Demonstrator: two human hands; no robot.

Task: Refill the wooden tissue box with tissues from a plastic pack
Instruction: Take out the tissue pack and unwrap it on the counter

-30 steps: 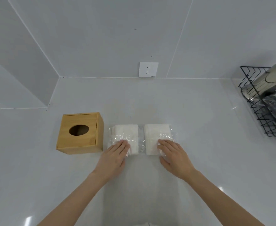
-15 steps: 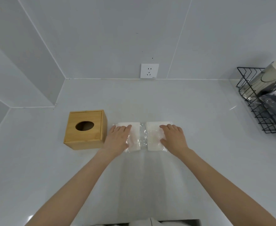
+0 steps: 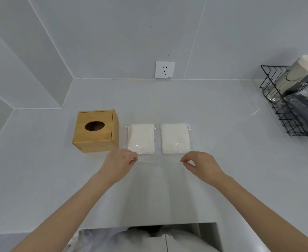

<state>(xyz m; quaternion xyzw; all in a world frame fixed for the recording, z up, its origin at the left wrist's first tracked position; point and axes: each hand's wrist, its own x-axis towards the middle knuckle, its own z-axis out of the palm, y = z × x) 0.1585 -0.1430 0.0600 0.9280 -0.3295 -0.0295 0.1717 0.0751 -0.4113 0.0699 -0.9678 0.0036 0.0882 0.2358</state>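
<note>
The wooden tissue box stands on the white counter, its lid closed and its oval hole facing up and dark inside. Just right of it lies a clear plastic pack holding two white tissue stacks side by side, the left stack and the right stack. My left hand and my right hand sit at the pack's near edge. On each, thumb and fingertips pinch the thin clear plastic flap that stretches faintly between them. Neither hand touches the box.
A black wire basket holding a shiny cylinder and a dark wrapped item stands at the right. A wall socket is on the back wall. Walls close off the left corner. The counter's front edge runs just before my body.
Both hands lay flat on top of the two tissue stacks before. They have drawn back toward me to the pack's near edge, and their fingers now pinch the plastic.
</note>
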